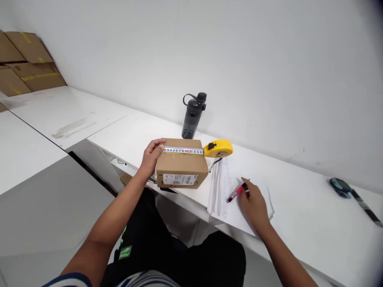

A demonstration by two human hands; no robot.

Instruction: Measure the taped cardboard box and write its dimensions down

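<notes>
A small cardboard box (182,163) with a white printed label (180,179) on its near side sits at the desk's front edge. Across its top lies the blade of a yellow tape measure (220,148), whose case rests at the box's right edge. My left hand (152,156) grips the box's left side, its thumb pressing the blade's end onto the top. On the right, my right hand (253,202) is closed around a pink and black pen (236,192), over white paper sheets (220,187).
A dark water bottle (192,117) stands behind the box near the wall. At the far right lies a dark object with a strap (341,187). Several larger cardboard boxes (32,63) are stacked at the far left. An open drawer shows below the desk (305,215).
</notes>
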